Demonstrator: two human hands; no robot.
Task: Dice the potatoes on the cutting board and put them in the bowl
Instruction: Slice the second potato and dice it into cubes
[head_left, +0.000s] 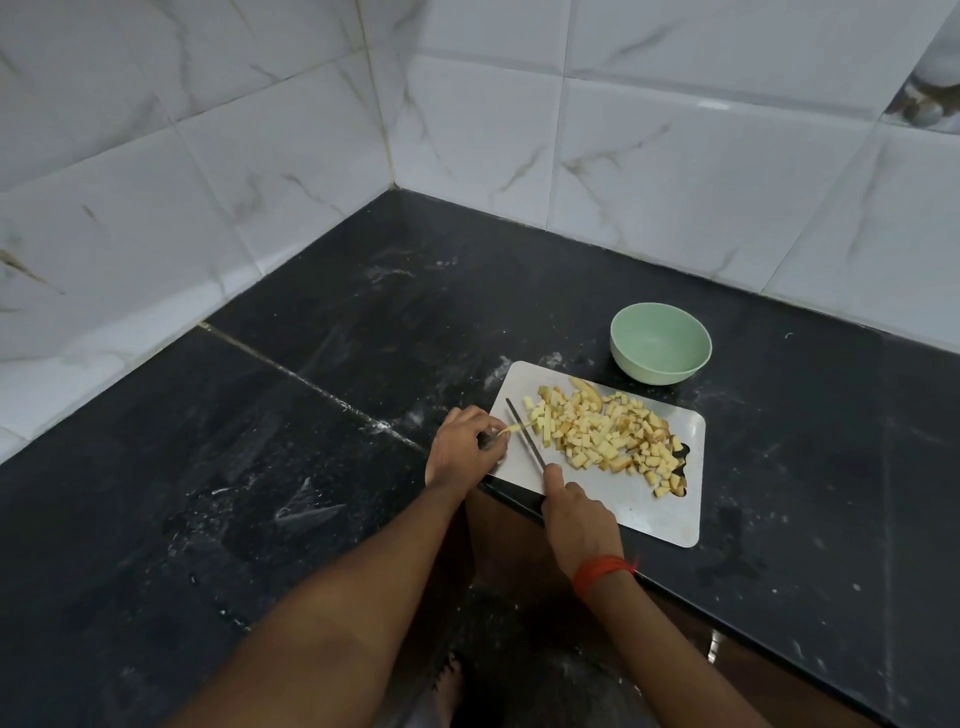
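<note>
A pale cutting board (631, 501) lies on the black counter, one corner over the counter's front edge. A heap of diced potato (610, 439) covers its far half. My left hand (465, 447) pinches a thin potato strip (511, 429) at the board's left edge. My right hand (574, 512) grips the handle of a knife (524, 435), whose blade lies across the board just right of the strip. The green bowl (660, 351) stands empty beyond the board.
The black counter (311, 415) runs into a corner of white marble-look tiled walls (675, 156). Its front edge cuts diagonally under the board. White smears mark the counter left of the board. A red thread circles my right wrist (602, 569).
</note>
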